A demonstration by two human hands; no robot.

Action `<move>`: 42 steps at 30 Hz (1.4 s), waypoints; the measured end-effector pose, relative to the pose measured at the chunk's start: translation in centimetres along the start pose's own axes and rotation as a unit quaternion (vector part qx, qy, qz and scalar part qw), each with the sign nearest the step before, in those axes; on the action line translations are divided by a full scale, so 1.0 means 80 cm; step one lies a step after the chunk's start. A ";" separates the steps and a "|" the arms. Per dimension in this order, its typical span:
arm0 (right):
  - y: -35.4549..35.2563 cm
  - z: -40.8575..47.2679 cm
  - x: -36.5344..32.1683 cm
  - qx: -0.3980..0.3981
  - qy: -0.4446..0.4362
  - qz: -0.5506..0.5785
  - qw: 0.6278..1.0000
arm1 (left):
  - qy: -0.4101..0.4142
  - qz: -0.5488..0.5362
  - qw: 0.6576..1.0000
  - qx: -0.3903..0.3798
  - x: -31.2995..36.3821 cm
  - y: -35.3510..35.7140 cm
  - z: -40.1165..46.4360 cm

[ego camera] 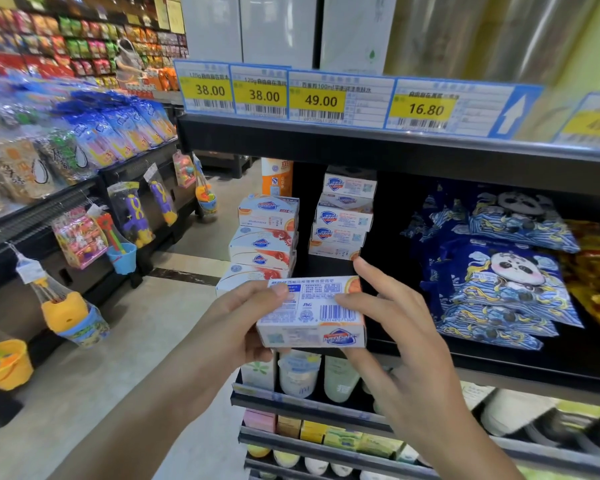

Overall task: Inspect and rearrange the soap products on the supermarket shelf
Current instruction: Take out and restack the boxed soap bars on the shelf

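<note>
Shelf: black supermarket shelf [499, 358], 2 soap stacks behind.
Box: white rectangular cardboard soap box [312, 313], barcode facing me.
Left hand [243, 317]: I grip its left end.
Right hand [388, 327]: thumb and fingers pinch its right end.

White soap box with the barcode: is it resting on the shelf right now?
No, the white soap box with the barcode is held in the air before the shelf by the left hand and right hand.

One soap box [312, 311] held between two hands; four boxes [262, 242] stacked just beyond the left hand [236, 327], four [343, 214] beyond the right [388, 327]; five price tags [321, 98] above.
</note>
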State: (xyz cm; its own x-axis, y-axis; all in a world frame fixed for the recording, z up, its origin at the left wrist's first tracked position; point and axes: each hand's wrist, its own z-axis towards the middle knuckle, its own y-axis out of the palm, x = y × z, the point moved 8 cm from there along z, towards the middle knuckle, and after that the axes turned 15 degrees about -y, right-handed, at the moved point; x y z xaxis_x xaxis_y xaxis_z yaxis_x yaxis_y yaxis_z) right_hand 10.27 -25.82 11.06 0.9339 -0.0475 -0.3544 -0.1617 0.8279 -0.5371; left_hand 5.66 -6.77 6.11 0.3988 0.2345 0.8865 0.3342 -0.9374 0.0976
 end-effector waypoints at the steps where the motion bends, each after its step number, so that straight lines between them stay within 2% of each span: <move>1: 0.001 -0.001 0.002 -0.001 0.009 0.012 1.000 | -0.007 -0.003 1.000 0.007 0.000 -0.002 0.003; 7: 0.002 -0.012 0.024 0.039 0.108 0.102 0.988 | -0.024 0.019 0.995 0.092 -0.005 -0.020 0.026; 15: 0.007 -0.015 0.034 0.081 0.187 0.216 0.955 | 0.164 0.115 0.979 0.023 0.015 -0.008 -0.016; 22: 0.017 -0.019 0.037 0.097 0.238 0.281 0.925 | 0.235 0.181 0.955 0.013 0.025 0.006 -0.029; 27: 0.024 -0.022 0.043 0.114 0.291 0.339 0.887 | 0.283 0.293 0.912 0.050 0.027 0.012 -0.040; 32: 0.030 -0.029 0.052 0.105 0.348 0.339 0.868 | 0.324 0.325 0.886 0.065 0.033 0.015 -0.043; 37: 0.036 -0.035 0.056 0.111 0.389 0.352 0.844 | 0.335 0.318 0.885 0.060 0.036 0.016 -0.043; 42: 0.036 -0.038 0.060 0.113 0.407 0.355 0.834 | 0.312 0.277 0.908 0.032 0.030 0.015 -0.036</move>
State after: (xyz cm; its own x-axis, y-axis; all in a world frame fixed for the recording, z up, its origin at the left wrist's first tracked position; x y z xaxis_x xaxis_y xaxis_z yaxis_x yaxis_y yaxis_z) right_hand 13.30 -25.35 5.52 0.0885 0.2118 -0.9733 -0.4313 0.8889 0.1542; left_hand 4.53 -8.04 9.66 -0.0334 -0.4794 0.8769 0.2868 -0.8451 -0.4511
